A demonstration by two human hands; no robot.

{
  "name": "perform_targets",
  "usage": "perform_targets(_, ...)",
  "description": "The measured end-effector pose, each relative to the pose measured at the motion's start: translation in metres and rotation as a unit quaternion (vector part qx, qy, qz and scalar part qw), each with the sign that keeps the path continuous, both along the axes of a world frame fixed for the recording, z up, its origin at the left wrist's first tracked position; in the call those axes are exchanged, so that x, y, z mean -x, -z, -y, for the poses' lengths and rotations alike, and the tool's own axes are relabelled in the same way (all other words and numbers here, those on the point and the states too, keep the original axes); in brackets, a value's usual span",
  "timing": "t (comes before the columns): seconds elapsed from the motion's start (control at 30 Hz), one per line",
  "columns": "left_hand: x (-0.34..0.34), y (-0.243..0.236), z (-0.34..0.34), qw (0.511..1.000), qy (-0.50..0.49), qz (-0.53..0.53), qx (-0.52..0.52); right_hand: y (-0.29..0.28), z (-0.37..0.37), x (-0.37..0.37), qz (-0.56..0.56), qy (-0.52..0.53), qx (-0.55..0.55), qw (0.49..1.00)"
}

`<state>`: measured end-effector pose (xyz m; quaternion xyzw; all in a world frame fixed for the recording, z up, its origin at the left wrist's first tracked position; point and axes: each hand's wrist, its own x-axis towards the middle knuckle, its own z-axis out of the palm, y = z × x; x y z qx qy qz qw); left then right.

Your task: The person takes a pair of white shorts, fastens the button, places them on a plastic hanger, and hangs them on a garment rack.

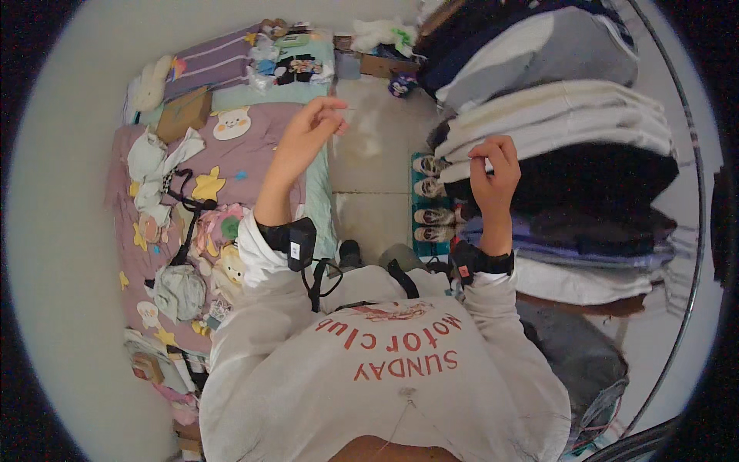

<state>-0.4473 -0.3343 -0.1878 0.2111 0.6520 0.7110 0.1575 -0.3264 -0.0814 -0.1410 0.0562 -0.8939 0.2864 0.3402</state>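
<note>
My left hand (314, 127) is raised over the strip of floor beside the bed. Its fingers are bent together toward the thumb, and a faint thin line shows at the fingertips, too fine to name. On the other side, my right hand (495, 171) is lifted in front of the hanging clothes (570, 115), nearest to a white garment and a black one. Its fingers curl in to the thumb as in a pinch; what they hold, if anything, is too small to make out. A wide gap separates the hands. Black bands with small boxes (301, 242) sit on both wrists.
Left stands a bed with a purple star-patterned cover (262, 142), carrying a cardboard box (185, 113), plush toys, a grey cap-like item (179, 291) and black straps. Pale shoes (433, 215) line a green mat at right. A curved metal rail (697, 208) runs beyond the clothes.
</note>
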Motion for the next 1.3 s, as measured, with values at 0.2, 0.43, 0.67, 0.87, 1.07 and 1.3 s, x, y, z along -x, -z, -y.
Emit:
perform_targets(0.2,0.005,-0.009,0.031,0.993,-0.115,0.022,0.027,0.006,0.017,0.065,0.046,-0.077,0.022,0.996)
perform_targets(0.43,0.046,0.016,0.035,0.98,-0.195,0.007,0.024,0.027,0.011,0.15,0.086,-0.187,0.021,0.978)
perform_targets(0.67,0.102,0.035,-0.001,0.96,-0.273,0.045,0.041,0.058,-0.027,0.269,0.122,-0.271,0.039,0.954)
perform_targets(0.87,0.15,0.036,-0.029,0.939,-0.33,0.05,0.079,0.069,-0.046,0.364,0.17,-0.302,0.058,0.936)
perform_targets(1.07,0.147,0.031,-0.012,0.9,-0.422,0.092,0.061,0.076,-0.021,0.42,0.212,-0.363,0.036,0.907)
perform_targets(1.3,0.105,0.029,0.012,0.841,-0.529,0.11,0.026,0.086,0.061,0.415,0.219,-0.489,0.006,0.844)
